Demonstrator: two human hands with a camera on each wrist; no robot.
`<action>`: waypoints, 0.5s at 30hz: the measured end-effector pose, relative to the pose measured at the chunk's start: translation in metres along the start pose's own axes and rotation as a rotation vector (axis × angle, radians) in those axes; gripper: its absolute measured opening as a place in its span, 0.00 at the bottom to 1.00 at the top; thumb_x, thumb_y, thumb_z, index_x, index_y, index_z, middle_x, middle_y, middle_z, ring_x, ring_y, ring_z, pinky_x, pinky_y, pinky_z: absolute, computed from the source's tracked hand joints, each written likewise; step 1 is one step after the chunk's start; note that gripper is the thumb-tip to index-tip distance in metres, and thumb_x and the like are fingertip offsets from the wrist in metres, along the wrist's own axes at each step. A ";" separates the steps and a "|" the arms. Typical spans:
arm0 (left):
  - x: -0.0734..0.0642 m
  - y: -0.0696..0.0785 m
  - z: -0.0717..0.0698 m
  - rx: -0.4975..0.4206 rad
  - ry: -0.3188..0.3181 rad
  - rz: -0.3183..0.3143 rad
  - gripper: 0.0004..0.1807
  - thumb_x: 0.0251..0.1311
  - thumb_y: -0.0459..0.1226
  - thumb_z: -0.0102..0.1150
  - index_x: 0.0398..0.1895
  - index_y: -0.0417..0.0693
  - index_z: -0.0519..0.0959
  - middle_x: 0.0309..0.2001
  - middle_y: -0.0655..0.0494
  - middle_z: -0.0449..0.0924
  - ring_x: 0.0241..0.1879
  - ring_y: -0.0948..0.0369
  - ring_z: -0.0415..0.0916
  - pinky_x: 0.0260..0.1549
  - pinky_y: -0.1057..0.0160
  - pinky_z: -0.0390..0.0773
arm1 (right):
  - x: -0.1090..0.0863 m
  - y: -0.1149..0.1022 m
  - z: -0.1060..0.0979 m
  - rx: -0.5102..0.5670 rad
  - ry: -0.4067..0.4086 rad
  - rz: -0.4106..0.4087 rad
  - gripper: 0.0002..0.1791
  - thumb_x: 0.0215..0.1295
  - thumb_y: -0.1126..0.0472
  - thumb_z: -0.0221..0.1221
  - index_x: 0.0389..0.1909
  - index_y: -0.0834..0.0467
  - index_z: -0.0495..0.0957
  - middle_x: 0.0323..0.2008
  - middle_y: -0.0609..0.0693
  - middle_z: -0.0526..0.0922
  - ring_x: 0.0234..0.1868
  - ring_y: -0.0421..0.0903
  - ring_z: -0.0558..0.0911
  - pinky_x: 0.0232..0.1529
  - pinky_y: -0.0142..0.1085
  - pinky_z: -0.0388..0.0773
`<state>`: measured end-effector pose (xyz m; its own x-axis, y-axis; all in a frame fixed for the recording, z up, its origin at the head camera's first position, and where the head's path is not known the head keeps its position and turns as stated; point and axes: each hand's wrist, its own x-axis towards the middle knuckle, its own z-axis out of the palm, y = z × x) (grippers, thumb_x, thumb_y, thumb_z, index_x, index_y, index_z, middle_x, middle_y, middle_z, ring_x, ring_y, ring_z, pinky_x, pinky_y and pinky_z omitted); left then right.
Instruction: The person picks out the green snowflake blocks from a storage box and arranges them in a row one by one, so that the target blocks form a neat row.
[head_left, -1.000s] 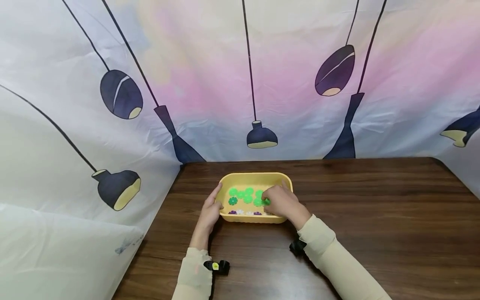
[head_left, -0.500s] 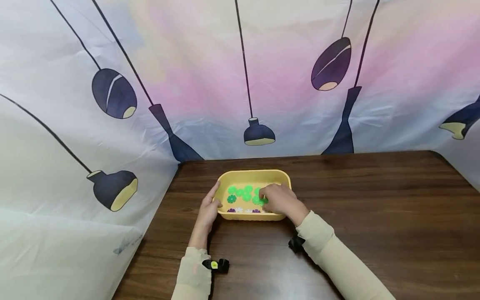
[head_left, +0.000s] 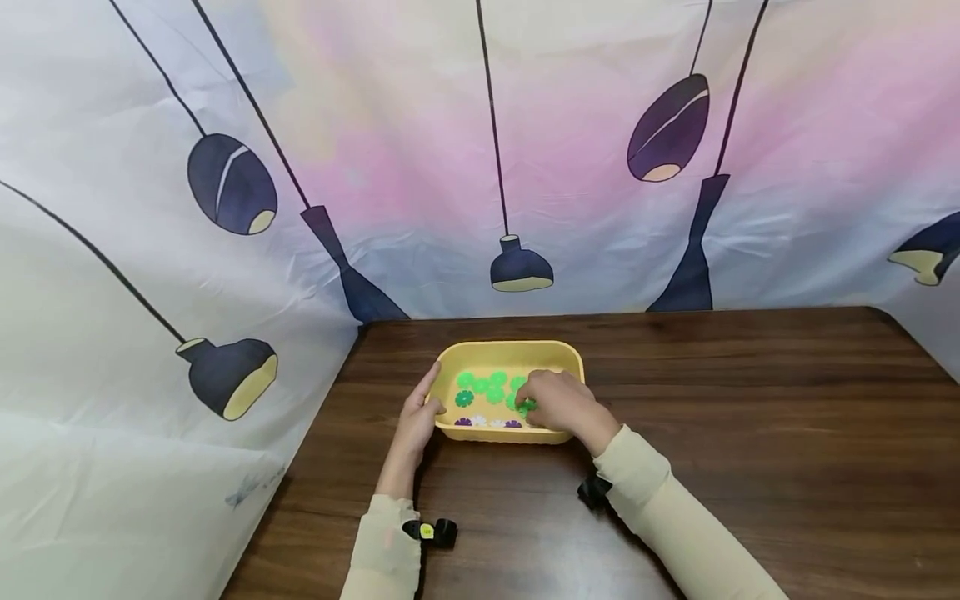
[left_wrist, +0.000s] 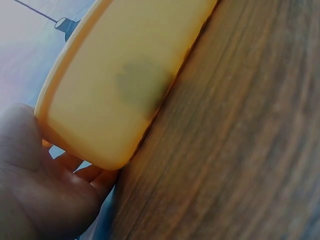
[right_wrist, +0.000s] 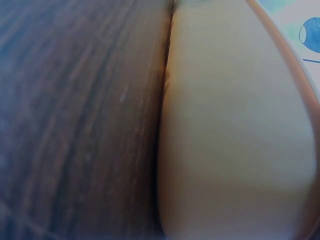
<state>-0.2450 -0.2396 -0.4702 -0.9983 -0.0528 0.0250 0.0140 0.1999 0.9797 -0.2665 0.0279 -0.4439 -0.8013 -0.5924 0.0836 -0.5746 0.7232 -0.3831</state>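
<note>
A yellow plastic bin (head_left: 510, 434) stands on the table with several flower-shaped plastic pieces in it. My left hand (head_left: 417, 418) grips the bin's left end, thumb over the rim; in the left wrist view the fingers lie against its outer wall. Inside the bin's right part, my right hand (head_left: 561, 403) reaches down with bent fingers, pinching a green flower-shaped piece (head_left: 527, 407) at the fingertips. Light green pieces (head_left: 496, 393) lie across the middle, and one darker green piece (head_left: 464, 398) lies to their left. The right wrist view shows only the bin's outside, no hand.
Purple pieces (head_left: 513, 423) and white pieces (head_left: 478, 421) lie along the bin's near wall. Under everything is a dark wooden table (head_left: 750, 433). A cloth backdrop (head_left: 420, 150) printed with lamps hangs behind the table's far edge and on the left.
My right hand stays low in the bin, its fingertips shifted slightly left and down among the green pieces. The left hand keeps its grip. The head view has tilted a little.
</note>
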 end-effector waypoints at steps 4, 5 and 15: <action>-0.002 0.000 -0.001 -0.007 0.012 -0.006 0.44 0.61 0.24 0.45 0.84 0.53 0.61 0.84 0.56 0.54 0.83 0.52 0.43 0.70 0.51 0.58 | 0.001 -0.001 -0.001 0.033 0.005 -0.019 0.11 0.65 0.66 0.70 0.44 0.50 0.91 0.48 0.47 0.85 0.46 0.47 0.83 0.42 0.42 0.81; -0.002 0.000 -0.001 -0.006 0.009 -0.004 0.44 0.61 0.24 0.45 0.84 0.53 0.61 0.84 0.56 0.54 0.83 0.52 0.43 0.71 0.50 0.57 | 0.001 -0.001 -0.001 0.043 0.008 -0.017 0.10 0.65 0.67 0.70 0.43 0.50 0.90 0.47 0.47 0.85 0.45 0.47 0.82 0.41 0.43 0.81; 0.000 -0.001 -0.001 0.008 -0.008 0.010 0.44 0.61 0.24 0.44 0.84 0.53 0.61 0.84 0.54 0.53 0.83 0.50 0.43 0.65 0.51 0.59 | 0.001 0.002 0.001 0.129 0.021 -0.011 0.16 0.72 0.74 0.58 0.43 0.52 0.90 0.44 0.48 0.88 0.37 0.41 0.80 0.40 0.38 0.78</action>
<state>-0.2454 -0.2405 -0.4714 -0.9985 -0.0429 0.0333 0.0237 0.2080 0.9778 -0.2678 0.0283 -0.4454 -0.7994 -0.5911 0.1072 -0.5580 0.6644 -0.4972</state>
